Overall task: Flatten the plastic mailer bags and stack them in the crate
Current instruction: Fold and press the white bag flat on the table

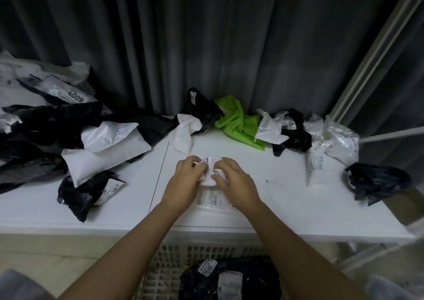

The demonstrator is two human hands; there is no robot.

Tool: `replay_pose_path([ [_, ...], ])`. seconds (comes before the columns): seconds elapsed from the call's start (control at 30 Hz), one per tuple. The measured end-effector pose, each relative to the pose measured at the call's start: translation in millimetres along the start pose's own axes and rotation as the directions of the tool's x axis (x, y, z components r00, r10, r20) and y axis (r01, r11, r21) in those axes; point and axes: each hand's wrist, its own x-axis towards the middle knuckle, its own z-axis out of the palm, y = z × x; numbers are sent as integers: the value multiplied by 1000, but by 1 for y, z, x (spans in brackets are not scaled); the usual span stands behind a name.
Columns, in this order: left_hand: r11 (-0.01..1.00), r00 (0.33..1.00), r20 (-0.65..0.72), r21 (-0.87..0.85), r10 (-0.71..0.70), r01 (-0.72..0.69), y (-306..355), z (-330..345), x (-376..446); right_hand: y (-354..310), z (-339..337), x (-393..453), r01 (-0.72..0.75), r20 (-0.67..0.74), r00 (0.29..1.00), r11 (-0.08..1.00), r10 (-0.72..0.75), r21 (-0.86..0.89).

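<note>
While curled, both hands' fingers seemingly pinch the white mailer.

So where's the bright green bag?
The green bag lies crumpled at the back of the white table, right of centre, between a black-and-white bag and a white bag.

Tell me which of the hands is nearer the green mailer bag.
Right. The right hand sits just below and slightly left of the green mailer bag; the left hand is farther left, both gripping the white mailer.

Dark pleated curtain behind table
</note>
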Motion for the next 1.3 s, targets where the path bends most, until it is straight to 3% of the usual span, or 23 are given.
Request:
replay_pose_path([
  [0.13, 996, 991, 101, -16, -88, 90, 20, 7, 6, 22, -12, -16, -59, -50, 996, 985, 67, 160],
  [0.27, 994, 994, 80, -70, -76, 81, 21, 15, 12, 35, -14, -24, -124, -111, 979, 934, 169, 335],
  [0.4, 947, 993, 25, -298, -114, 116, 12, 25, 12, 41, -9, -22, -183, -100, 956, 828, 275, 530],
  [0.5, 829, 970, 72, -506, -234, 237, 3, 30, 13, 41, -9, -22, -143, -124, 952, 766, 280, 626],
  [0.6, 725, 947, 112, -618, -300, 303, -5, 33, 12, 48, -6, -24, -103, -166, 950, 768, 264, 632],
  [0.67, 714, 952, 121, -636, -281, 292, -8, 36, 9, 54, -2, -26, -87, -169, 959, 805, 227, 587],
  [0.77, 701, 956, 177, -651, -234, 292, -14, 41, 3, 65, -1, -32, 37, -228, 972, 929, 51, 367],
  [0.83, 709, 942, 287, -627, -173, 322, -17, 46, -2, 71, 1, -43, 72, -164, 986, 972, -35, 225],
  [0.9, 829, 929, 351, -481, -117, 286, -20, 52, -8, 76, 5, -55, 45, -20, 999, 987, -42, 153],
  [0.97, 921, 938, 338, -336, -76, 196, -18, 57, -12, 77, 11, -63, 16, 39, 999, 991, -22, 133],
  [1.17, 1000, 997, 78, 30, -3, 1, 0, 67, 2, 46, 16, -35, -99, -278, 955, 995, 98, 11],
  [1.23, 999, 996, 81, 47, -29, 25, 7, 69, 11, 35, 18, -18, -160, -204, 967, 986, 150, -34],
  [1.3, 996, 988, 143, 68, -66, 56, 13, 73, 21, 30, 22, -6, -236, 12, 971, 962, 240, -139],
])
